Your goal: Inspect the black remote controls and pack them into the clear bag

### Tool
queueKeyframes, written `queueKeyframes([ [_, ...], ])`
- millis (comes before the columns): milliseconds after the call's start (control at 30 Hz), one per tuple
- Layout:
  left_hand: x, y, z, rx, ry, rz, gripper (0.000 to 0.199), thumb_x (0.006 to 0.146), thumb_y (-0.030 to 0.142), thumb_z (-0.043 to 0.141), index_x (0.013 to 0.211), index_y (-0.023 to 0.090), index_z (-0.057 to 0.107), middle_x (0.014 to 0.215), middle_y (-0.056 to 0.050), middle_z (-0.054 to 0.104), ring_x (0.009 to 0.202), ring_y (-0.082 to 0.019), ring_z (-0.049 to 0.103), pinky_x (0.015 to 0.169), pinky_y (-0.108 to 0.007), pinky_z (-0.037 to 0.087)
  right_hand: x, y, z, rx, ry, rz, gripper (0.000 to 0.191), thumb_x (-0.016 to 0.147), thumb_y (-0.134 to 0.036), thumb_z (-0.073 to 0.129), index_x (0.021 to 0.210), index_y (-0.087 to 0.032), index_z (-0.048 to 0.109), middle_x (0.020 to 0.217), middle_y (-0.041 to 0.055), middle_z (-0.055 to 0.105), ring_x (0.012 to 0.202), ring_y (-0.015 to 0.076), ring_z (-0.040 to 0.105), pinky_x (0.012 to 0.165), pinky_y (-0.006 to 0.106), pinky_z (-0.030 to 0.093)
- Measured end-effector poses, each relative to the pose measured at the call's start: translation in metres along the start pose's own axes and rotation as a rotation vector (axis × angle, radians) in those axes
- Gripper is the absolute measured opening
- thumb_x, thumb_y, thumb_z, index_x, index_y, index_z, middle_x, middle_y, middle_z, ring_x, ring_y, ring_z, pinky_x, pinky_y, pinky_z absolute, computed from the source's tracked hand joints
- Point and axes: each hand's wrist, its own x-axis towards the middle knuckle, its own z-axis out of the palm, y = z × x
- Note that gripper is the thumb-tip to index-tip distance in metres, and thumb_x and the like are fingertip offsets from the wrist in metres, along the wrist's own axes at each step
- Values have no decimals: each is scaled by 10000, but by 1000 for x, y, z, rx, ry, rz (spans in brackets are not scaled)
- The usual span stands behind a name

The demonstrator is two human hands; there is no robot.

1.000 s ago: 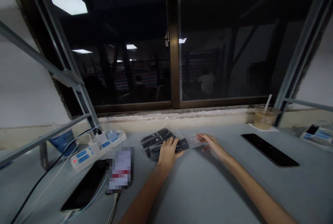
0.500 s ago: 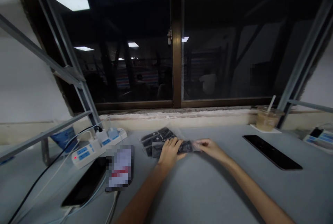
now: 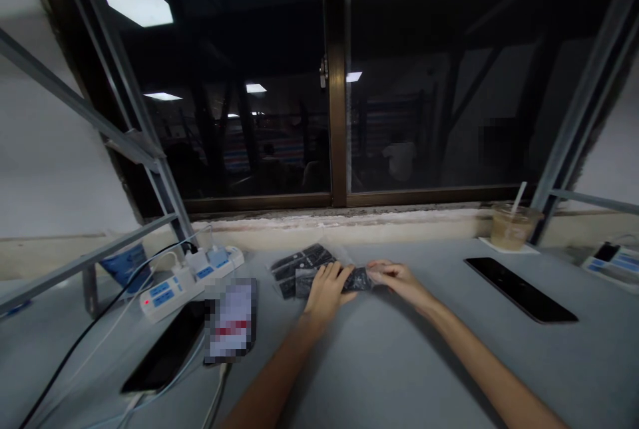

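Observation:
A dark item in a clear plastic bag (image 3: 359,279) lies on the grey table in front of me; what the item is I cannot make out. My left hand (image 3: 327,288) grips the bag's middle, fingers bent over the top and thumb at the near side. At the bag's right end, my right hand (image 3: 394,279) pinches the plastic between thumb and fingers. Just behind my left hand, more black flat pieces in clear plastic bags (image 3: 299,263) overlap in a loose pile. Part of the gripped bag is hidden under my left fingers.
At left, a white power strip (image 3: 192,283) with plugs and cables stands near a black phone (image 3: 167,346) and a second phone (image 3: 232,322) with a blurred screen. Rightward lie another black phone (image 3: 522,289) and a drink cup with straw (image 3: 514,228). Metal frames (image 3: 164,196) flank the window.
My right hand has shifted slightly left, closer to my left hand, still pinching the bag's end. My left hand stays nearly in place.

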Motion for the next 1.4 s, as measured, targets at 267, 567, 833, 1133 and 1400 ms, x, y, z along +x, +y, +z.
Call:
queueKeyframes([
  [267, 1, -8, 7, -14, -67, -6, 434, 769, 338, 617, 1178, 269, 489, 1004, -20, 584, 990, -198, 535, 874, -334, 411, 1, 4, 4, -45, 87, -13, 352, 610, -510, 642, 601, -165, 712, 927, 100, 646, 762, 186, 571, 576, 268, 428],
  [567, 3, -13, 1, -9, -80, 8, 467, 776, 379, 602, 1206, 246, 477, 1053, -41, 585, 1022, -195, 537, 907, -335, 395, 2, -1, -3, -10, 120, 39, 329, 607, -472, 649, 566, -149, 696, 993, 104, 633, 644, 127, 521, 440, 217, 336],
  [833, -4, -17, -6, -45, -52, -29, 453, 762, 378, 620, 1181, 243, 511, 1015, -36, 602, 986, -192, 550, 896, -336, 402, -3, -3, -3, -2, 71, 97, 358, 643, -487, 636, 744, -156, 729, 811, 68, 671, 574, 110, 504, 411, 192, 336],
  [1133, 0, -14, -7, -15, -25, 40, 470, 753, 360, 635, 1182, 211, 509, 1026, -62, 605, 991, -215, 557, 886, -351, 417, -4, -7, -1, -31, -23, 65, 380, 633, -508, 649, 709, -143, 723, 1056, 94, 640, 684, 133, 572, 429, 185, 392],
  [1400, -3, -27, -18, -135, -37, -111, 390, 768, 342, 612, 1121, 191, 545, 1040, -55, 634, 989, -198, 575, 890, -307, 430, 5, -8, -29, 303, 396, 154, 390, 627, -492, 656, 842, -168, 654, 848, 53, 664, 682, 140, 609, 410, 165, 411],
])
